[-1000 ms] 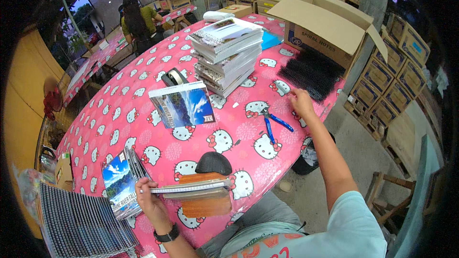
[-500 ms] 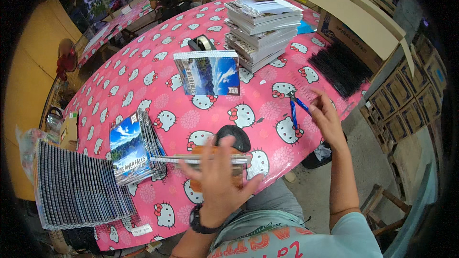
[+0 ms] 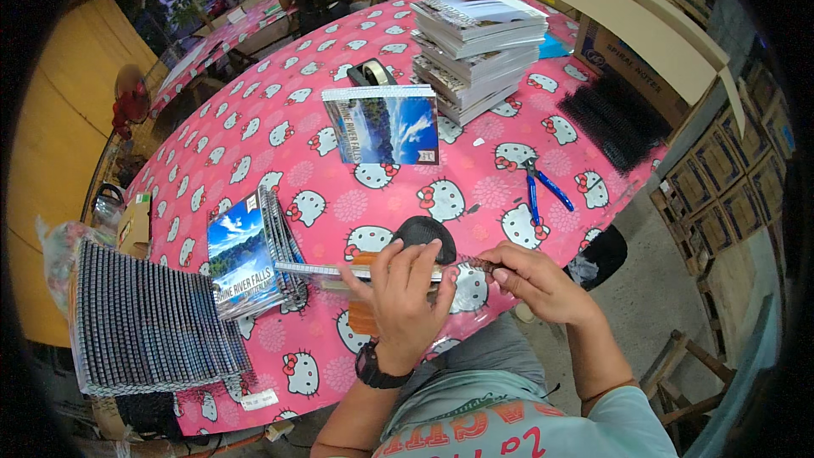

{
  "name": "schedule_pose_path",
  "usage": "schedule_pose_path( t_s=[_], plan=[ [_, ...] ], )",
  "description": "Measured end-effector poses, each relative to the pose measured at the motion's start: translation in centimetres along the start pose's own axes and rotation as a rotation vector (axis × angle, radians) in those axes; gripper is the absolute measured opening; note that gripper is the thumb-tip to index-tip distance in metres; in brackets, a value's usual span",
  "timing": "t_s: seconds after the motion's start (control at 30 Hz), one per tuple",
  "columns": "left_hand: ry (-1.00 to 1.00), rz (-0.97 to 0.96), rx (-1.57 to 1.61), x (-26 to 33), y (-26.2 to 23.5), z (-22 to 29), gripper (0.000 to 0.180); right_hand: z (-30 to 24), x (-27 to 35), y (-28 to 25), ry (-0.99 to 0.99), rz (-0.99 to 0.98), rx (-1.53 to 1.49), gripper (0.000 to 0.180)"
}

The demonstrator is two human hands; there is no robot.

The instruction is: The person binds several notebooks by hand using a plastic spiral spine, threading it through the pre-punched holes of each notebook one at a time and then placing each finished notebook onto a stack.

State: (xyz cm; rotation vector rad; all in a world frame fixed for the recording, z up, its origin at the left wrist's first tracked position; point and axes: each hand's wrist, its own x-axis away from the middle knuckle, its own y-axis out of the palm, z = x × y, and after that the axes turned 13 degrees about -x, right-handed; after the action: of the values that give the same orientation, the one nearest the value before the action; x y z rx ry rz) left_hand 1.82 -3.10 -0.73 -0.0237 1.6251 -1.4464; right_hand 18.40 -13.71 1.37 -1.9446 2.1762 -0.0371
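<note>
My left hand presses down on an unbound notebook lying at the table's near edge, over a wooden block. My right hand pinches a thin black spiral coil at the notebook's right end. A black round pad sits just behind my left fingers. A stack of bound notebooks with landscape covers leans to the left of my hands.
Blue-handled pliers lie to the right on the pink cat-print tablecloth. One notebook lies mid-table; a tall pile of notebooks, a tape dispenser, black coils and an open carton stand beyond. People sit far back.
My right hand has come back from the black coils at the far right to the notebook's end, holding a coil. My left hand shifted onto the notebook's top.
</note>
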Motion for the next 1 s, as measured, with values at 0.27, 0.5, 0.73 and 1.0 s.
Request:
schedule_pose_path(
  t_s=[0.27, 0.5, 0.73, 1.0],
  plan=[
    [0.107, -0.021, 0.272, -0.1, -1.8, -3.3, 0.021, 0.2, -1.6, 0.9, -0.170, 0.016, 0.040, 0.022],
    [0.125, 0.000, 0.329, -0.1, -1.7, -3.0, 0.018, -0.1, -2.3, 0.5, -0.203, -0.050, 0.023, 0.019],
    [0.133, 0.019, 0.354, -0.3, -1.8, -2.8, 0.021, -0.3, -2.4, 0.4, -0.055, -0.204, 0.013, 0.026],
    [0.239, -0.119, 0.245, 0.1, -2.1, -3.2, 0.025, -0.9, -4.1, -0.1, 0.274, -0.279, -0.185, 0.030]
  ],
)
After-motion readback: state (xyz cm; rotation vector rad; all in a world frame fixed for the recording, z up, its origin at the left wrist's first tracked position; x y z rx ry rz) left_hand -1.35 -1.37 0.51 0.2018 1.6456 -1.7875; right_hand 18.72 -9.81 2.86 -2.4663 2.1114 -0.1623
